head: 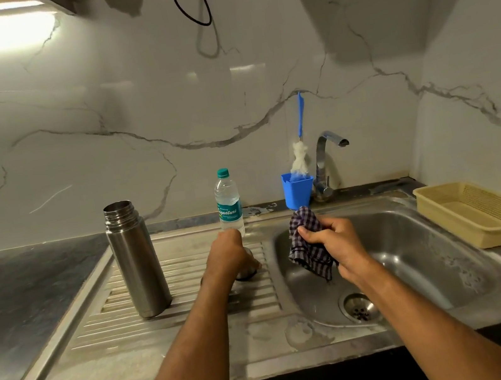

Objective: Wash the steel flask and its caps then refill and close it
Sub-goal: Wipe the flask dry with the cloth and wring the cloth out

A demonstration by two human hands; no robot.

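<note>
Flask (136, 258) open, mid-left on drainboard. Left hand (228, 255) grips a cap (246, 273); right hand (334, 243) clutches cloth (308, 246). Looks like drying stage; refill & closing left.

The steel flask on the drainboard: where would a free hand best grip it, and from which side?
Around the smooth mid-body of the steel flask, from the right. It stands upright and uncapped, so a sideways wrap below the threaded neck should keep it level. The left hand, nearest it, holds a small steel piece; the right hand grips a checked cloth.
</note>
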